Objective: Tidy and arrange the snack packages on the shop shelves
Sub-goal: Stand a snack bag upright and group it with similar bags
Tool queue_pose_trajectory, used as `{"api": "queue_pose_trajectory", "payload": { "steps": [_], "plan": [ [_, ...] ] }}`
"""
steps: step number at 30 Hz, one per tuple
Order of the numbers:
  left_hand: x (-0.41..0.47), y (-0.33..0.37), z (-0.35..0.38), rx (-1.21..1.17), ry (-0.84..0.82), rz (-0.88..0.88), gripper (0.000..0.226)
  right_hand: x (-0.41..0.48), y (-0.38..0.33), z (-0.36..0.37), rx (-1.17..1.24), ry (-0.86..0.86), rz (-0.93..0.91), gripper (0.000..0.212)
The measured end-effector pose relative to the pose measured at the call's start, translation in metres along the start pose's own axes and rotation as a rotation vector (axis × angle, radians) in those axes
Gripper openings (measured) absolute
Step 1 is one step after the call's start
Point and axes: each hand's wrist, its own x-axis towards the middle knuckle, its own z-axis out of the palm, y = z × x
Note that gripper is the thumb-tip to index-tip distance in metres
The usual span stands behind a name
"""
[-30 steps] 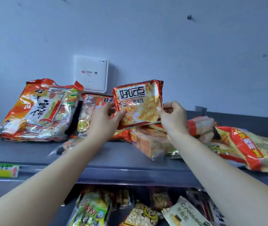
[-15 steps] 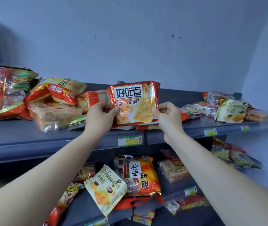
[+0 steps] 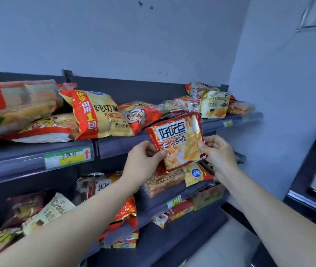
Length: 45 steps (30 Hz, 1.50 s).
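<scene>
A red and yellow cracker packet (image 3: 176, 140) hangs upright in the air in front of the top shelf's front edge (image 3: 114, 146). My left hand (image 3: 143, 162) pinches its lower left corner. My right hand (image 3: 217, 151) pinches its lower right edge. Behind it, the top shelf carries a yellow chip bag (image 3: 97, 114), a red packet with a cartoon face (image 3: 140, 115) and a croissant packet (image 3: 214, 106) further right.
The middle shelf (image 3: 172, 191) below my hands holds biscuit packs and more snack bags. A lower shelf (image 3: 153, 214) carries red packets. At the right stands another dark rack (image 3: 307, 199) with bottles. A blue wall closes the corner.
The view has swung right along the shelves. Both hands carried the cracker packet to the right and slightly lower, from above the top shelf to in front of its edge.
</scene>
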Motion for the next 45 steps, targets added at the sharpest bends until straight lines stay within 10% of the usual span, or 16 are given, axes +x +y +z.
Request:
{"api": "queue_pose_trajectory", "payload": {
  "steps": [22, 25, 33, 39, 45],
  "plan": [
    [0.160, -0.191, 0.148, 0.446, -0.423, -0.351, 0.035, 0.176, 0.225, -0.008, -0.314, -0.073, 0.331, 0.015],
    [0.172, -0.229, 0.147, 0.779, -0.261, -0.568, 0.073, 0.193, 0.248, 0.002, -0.359, -0.086, 0.370, 0.017],
    [0.185, -0.297, 0.144, 0.332, 0.146, -1.056, 0.083, 0.232, 0.293, 0.023, -0.370, -0.193, 0.473, 0.014],
    [0.188, -0.301, 0.149, 0.224, 0.386, -0.972, 0.013, 0.260, 0.312, 0.041, -0.368, -0.344, 0.469, 0.018],
    [0.197, -0.270, 0.151, 0.282, 0.679, -0.792, 0.021, 0.282, 0.318, 0.054, -0.355, -0.509, 0.433, 0.019]
  ]
}}
